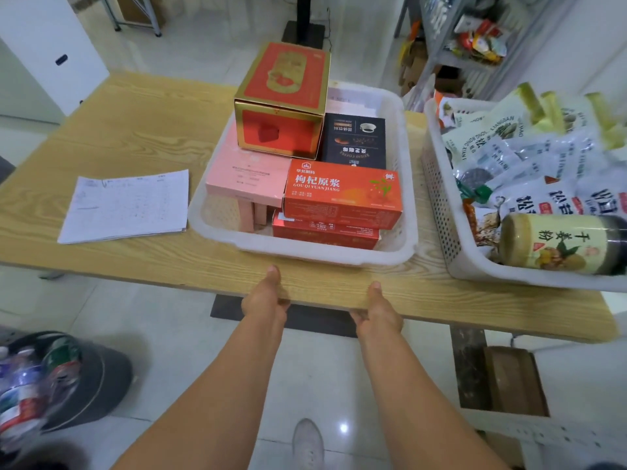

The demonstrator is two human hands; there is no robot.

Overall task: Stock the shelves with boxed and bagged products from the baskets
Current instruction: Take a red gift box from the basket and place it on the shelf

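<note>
Both hands sit at the table's (135,130) near edge. The left hand (266,298) and right hand (378,312) each have a thumb on top and fingers curled under the edge, so we read both as gripping the table, with no product in either. The box basket (305,254) is straight ahead of both hands, its near rim just past the thumbs. In it, the orange box (342,195) lies flat on a second red box at the front right, long axis running left-right across our reach. The pink box (247,178) is front left, the black box (354,140) is behind the orange one, and the red-gold box (281,96) sits high at the back. The orange box is ahead of the right hand and the pink box ahead of the left, so a two-hand grab on the orange box's short ends looks easy. The bag basket (441,198) is off to the right, apart from the box basket and nearer the right hand, holding bags (509,140) and a jar (556,245) on its side. The shelf (475,45) is far back right, well apart from the hands. Papers (129,205) lie left of the box basket. We judge stocking not yet started for this pick, and the next step is a forward reach.
</note>
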